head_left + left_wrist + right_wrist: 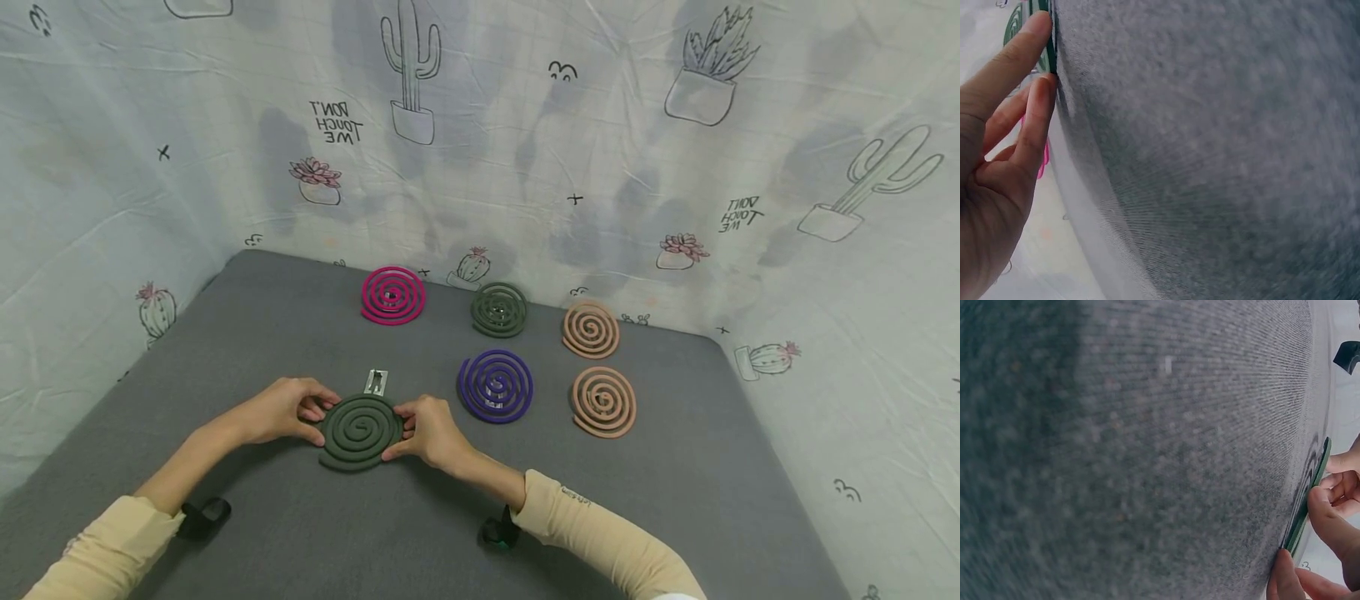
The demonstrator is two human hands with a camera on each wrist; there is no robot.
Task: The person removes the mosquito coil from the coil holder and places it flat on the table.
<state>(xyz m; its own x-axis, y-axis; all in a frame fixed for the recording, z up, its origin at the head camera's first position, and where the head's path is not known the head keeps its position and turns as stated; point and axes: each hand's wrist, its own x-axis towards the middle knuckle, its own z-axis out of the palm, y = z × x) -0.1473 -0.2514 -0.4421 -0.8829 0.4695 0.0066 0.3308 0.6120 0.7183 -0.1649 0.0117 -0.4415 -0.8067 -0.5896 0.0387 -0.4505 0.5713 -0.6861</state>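
Observation:
A dark green mosquito coil, its turns lying close together, is held between both hands at the front left of the grey table. My left hand pinches its left edge with thumb and fingers. On the opposite side, my right hand grips the right edge the same way. Seen side-on in the right wrist view, the coil is low over the grey cloth and slightly tilted. Just beyond its far edge lies a small metal coil stand.
Farther back are a pink coil and another green coil. A purple coil lies right of my hands, with two tan coils beyond it. Printed cloth hangs behind the grey table and at its sides.

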